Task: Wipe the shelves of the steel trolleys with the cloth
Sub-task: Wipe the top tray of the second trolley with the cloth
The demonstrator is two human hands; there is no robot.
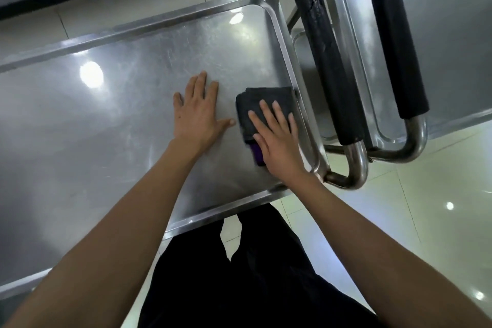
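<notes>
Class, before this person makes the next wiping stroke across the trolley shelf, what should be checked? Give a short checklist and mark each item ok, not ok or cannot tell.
1. Cloth lies flat on the shelf: ok.
2. Right hand presses on the cloth with straight fingers: ok.
3. Left hand rests flat on bare steel, steadying: ok.
4. Path to the left free of objects: ok, apart from the left hand.
5. Cloth near the shelf's right rim, beside the handle: ok.
6. Cloth damp or clean enough: cannot tell.
</notes>
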